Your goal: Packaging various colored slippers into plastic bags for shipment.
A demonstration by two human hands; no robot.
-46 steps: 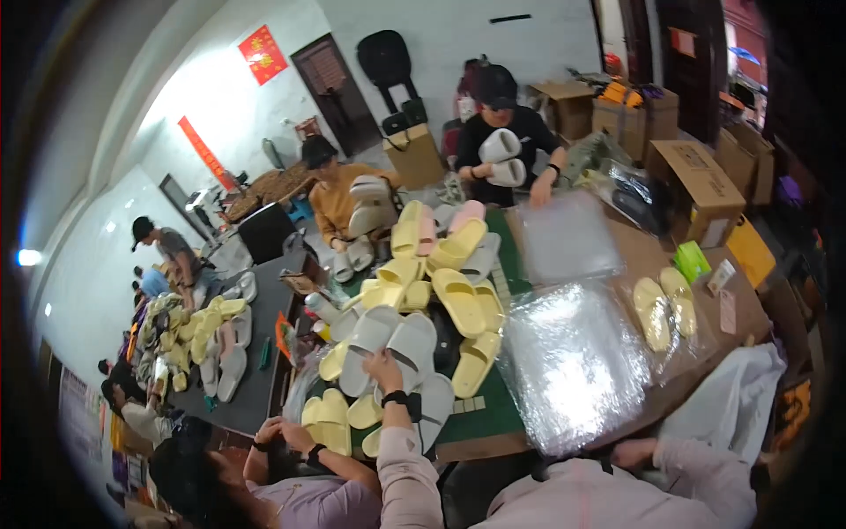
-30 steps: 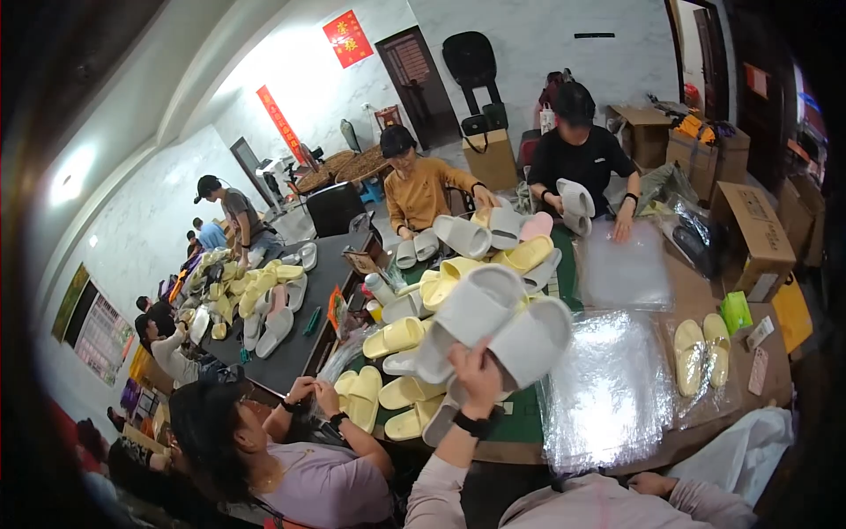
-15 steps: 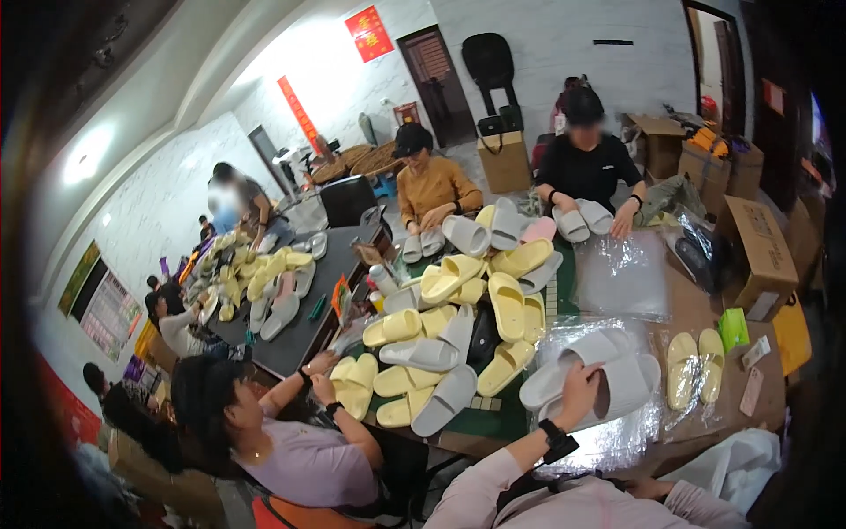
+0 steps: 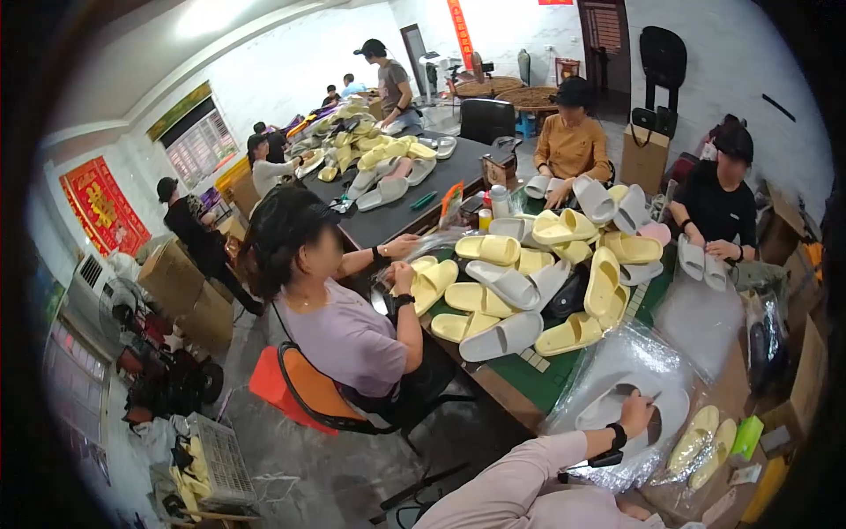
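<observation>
Inspector: From where you stand, report the wearer's left hand [image 4: 636,413].

Observer: Fingers closed on a pair of pale grey slippers [image 4: 601,413], at the adjoining inner edges of the two. A dark watch [image 4: 608,458] sits at the wrist.

Inspector: Location of the pair?

Observer: Side by side over the clear plastic bags [image 4: 648,348] at the near end of the table [image 4: 551,381]. Whether the bags bear their full weight, I cannot tell.

Inspector: The right hand?

Observer: The right hand [image 4: 631,509] shows only in part at the lower edge of view, below the bags. Its grip I cannot tell.

Inspector: Surroundings?

Observer: To the right of the pair, yellow slippers [image 4: 693,438] on clear film, with a bright green packet [image 4: 747,436] beside them. To the left, a mixed heap of yellow and grey slippers [image 4: 502,282]. A seated co-worker in lilac [image 4: 344,339] faces that heap. Across the table, a co-worker in black [image 4: 718,207] has both hands on another grey pair [image 4: 702,264].
</observation>
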